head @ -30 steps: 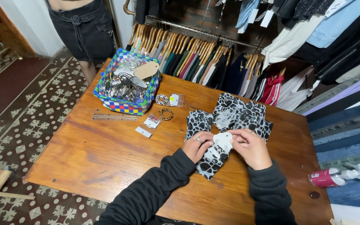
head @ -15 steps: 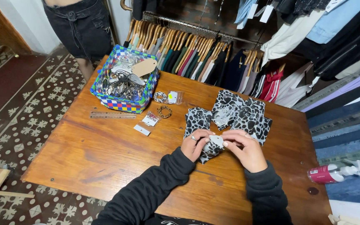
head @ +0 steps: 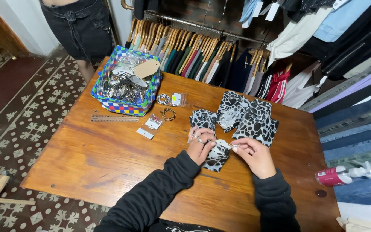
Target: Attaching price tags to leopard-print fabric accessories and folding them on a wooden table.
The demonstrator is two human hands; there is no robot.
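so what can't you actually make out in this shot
Head view only:
- What goes into the spotted pouch: hidden by the left hand and right hand.
- Contents of the woven basket: a tangle, too small to tell apart.
- Person standing beyond the table: cut off by the top edge.

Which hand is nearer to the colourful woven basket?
Left. The left hand sits on the basket's side of the black-and-white patterned pouch both hands hold; the right hand is on the pouch's far side, further from the basket.
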